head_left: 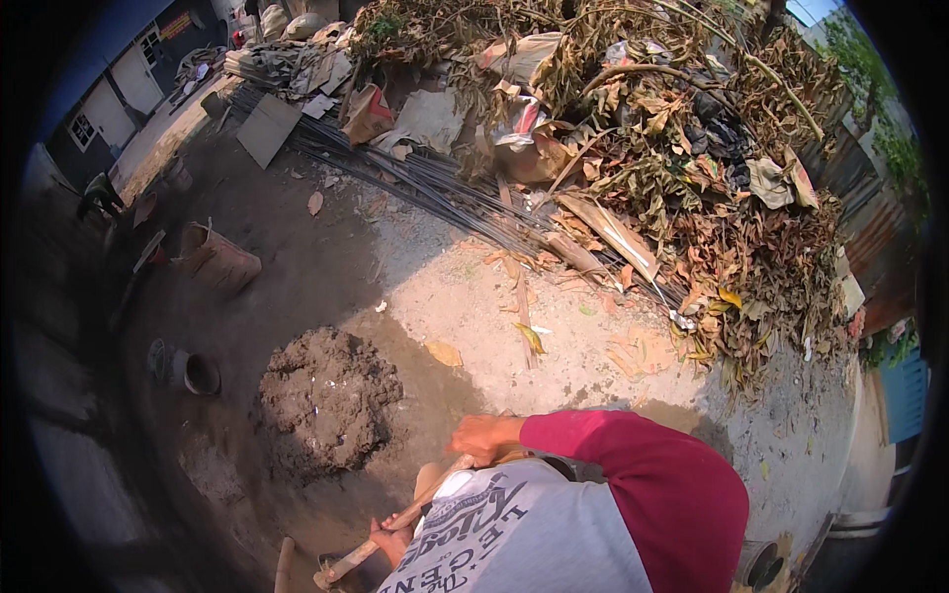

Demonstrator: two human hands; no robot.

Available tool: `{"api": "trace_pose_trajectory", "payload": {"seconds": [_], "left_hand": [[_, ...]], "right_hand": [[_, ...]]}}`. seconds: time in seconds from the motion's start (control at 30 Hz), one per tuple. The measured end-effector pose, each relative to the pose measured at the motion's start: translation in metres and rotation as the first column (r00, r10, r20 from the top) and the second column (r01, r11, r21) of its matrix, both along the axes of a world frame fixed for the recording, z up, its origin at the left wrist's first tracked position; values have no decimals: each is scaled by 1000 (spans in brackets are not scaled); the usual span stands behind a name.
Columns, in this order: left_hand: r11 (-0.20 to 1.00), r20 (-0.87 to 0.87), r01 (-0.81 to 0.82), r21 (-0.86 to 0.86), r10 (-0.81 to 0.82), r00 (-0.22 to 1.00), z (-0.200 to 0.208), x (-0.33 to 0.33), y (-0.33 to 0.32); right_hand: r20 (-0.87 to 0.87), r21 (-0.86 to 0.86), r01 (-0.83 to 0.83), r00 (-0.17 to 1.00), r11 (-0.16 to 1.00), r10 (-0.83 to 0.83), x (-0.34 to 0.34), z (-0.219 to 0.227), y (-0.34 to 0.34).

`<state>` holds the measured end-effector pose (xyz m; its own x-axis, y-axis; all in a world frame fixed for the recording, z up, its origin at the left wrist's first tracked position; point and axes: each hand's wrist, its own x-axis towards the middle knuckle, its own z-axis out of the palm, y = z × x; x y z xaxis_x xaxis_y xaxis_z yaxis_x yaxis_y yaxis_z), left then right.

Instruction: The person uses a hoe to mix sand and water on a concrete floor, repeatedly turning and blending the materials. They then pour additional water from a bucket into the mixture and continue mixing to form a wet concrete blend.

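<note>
A long wooden tool handle (427,502) runs slantwise across the front of my grey shirt. My right hand (482,438), at the end of a maroon sleeve, is closed around its upper part. Lower and to the left, my left hand (392,539) wraps around the same handle, partly hidden by the shirt. I cannot make out the working head of the tool. A rough heap of wet grey mortar (331,400) lies on the ground just beyond and left of my hands.
Left of the heap lies a small bucket (188,371), and a larger bucket (222,259) sits farther off. Long metal bars (415,188) stretch across the far ground. Dry leaves (672,168) and debris are piled at the right. Another pole (285,565) shows at the bottom edge.
</note>
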<state>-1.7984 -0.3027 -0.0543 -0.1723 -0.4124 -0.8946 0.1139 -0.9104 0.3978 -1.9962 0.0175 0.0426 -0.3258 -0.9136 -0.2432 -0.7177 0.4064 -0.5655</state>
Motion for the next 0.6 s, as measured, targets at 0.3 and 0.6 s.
{"api": "trace_pose_trajectory", "payload": {"seconds": [0.3, 0.6], "left_hand": [[999, -108, 2, -40, -6, 994, -26, -183, -5], [982, -14, -151, 113, 153, 988, -23, -436, -53]], "right_hand": [[-41, 84, -11, 999, 996, 14, -209, -11, -30], [16, 202, -1, 1000, 979, -3, -433, 3, -80]]}}
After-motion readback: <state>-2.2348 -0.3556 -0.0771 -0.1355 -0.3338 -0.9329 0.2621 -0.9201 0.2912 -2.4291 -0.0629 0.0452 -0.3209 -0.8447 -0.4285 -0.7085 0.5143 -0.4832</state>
